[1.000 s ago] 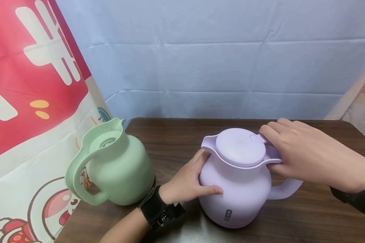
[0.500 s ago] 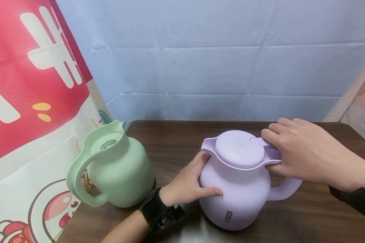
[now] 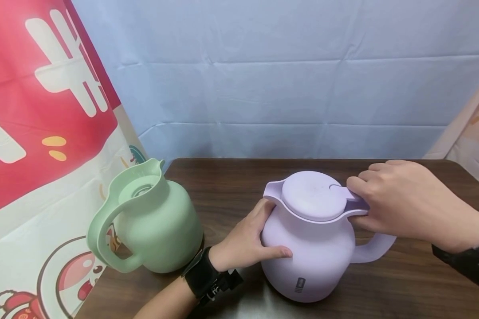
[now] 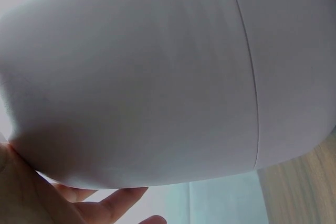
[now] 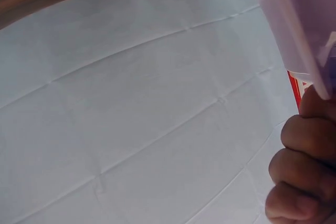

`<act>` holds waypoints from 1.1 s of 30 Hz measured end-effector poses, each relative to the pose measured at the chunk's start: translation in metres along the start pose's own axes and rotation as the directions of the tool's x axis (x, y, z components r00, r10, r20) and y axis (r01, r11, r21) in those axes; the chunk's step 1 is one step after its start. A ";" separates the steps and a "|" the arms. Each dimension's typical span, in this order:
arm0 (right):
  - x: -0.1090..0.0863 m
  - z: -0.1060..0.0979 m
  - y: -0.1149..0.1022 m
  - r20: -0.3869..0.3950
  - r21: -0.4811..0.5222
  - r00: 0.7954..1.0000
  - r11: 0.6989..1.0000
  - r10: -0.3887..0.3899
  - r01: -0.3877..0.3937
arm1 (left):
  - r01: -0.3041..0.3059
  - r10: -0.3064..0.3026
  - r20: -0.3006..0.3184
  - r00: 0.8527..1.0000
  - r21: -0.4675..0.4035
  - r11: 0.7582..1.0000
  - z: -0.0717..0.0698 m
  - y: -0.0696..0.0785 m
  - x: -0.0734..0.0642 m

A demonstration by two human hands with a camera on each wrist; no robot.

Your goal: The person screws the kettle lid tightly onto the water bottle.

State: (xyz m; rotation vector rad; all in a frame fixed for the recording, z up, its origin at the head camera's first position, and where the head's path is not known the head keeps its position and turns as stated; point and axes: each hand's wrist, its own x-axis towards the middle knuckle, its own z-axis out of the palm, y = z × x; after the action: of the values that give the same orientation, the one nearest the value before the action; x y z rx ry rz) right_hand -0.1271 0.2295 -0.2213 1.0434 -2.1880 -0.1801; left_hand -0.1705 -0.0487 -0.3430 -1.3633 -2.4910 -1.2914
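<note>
The purple jug (image 3: 307,250) stands upright on the desk (image 3: 399,288), right of the green jug (image 3: 163,230). Left hand (image 3: 245,241) grips its body, unchanged. Right hand (image 3: 397,201), clamped at the handle (image 3: 373,250) top, sits slightly farther right than before (more lid tab (image 3: 341,192) shows).

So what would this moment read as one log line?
left hand: holds lilac jug | right hand: grips top of handle, beside lid | lilac jug: upright on table | green jug: upright, untouched
</note>
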 end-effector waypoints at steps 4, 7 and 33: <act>-0.001 0.000 -0.002 -0.018 -0.009 1.000 1.000 -0.009 0.009 | 0.002 -0.002 -0.001 1.000 0.004 1.000 0.000 0.000 0.000; -0.001 0.001 -0.006 -0.059 -0.033 0.998 0.999 0.001 -0.003 | 0.004 -0.004 0.000 1.000 0.005 1.000 0.000 0.000 -0.001; -0.041 0.044 -0.093 -0.409 0.110 0.912 0.992 -0.013 0.063 | 0.057 -0.022 -0.060 0.998 0.680 0.731 0.021 0.054 -0.036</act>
State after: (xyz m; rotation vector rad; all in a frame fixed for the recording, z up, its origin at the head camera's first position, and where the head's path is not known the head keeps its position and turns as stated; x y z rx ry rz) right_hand -0.0790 0.1901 -0.3127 1.0803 -1.8153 0.1465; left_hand -0.1027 -0.0444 -0.3353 -1.0609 -2.5512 -0.2921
